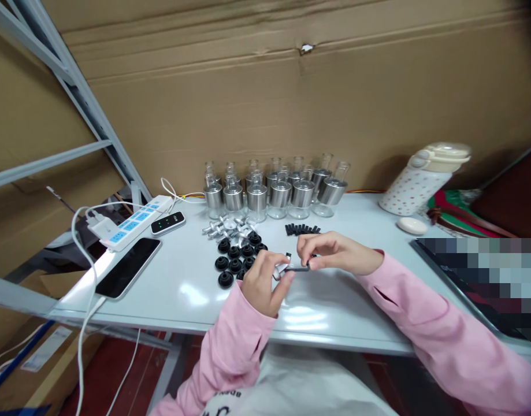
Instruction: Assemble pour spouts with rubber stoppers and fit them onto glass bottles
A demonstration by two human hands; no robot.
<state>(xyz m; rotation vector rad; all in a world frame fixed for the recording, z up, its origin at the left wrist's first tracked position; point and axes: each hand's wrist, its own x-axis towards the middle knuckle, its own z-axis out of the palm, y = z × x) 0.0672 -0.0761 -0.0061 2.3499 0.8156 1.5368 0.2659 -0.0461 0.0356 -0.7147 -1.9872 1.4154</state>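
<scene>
In the head view, both hands are over the tabletop [334, 323], right of its middle and nearer the near edge than the far one. The left hand [266, 280] pinches a silver piece [281, 270] between thumb and fingers, its grip narrow. The right hand [337, 253] pinches the right end of a dark bar [297, 268], which spans the small gap between the hands and meets the silver piece; how they join is too small to tell.

Beside the left hand, toward the left edge, sit black caps [234, 266], with silver spouts [230, 226] heaped just behind them. A row of black strips [302, 230] lies beyond the right hand. Bottles [257, 199] stand in rows along the far edge. A phone [129, 268], a small device [168, 223] and a power strip [137, 222] lie by the left edge. Near the far right corner are a tumbler [421, 180], tilted in view, and a white oval [411, 226]; a screen [473, 300] lies by the right edge.
</scene>
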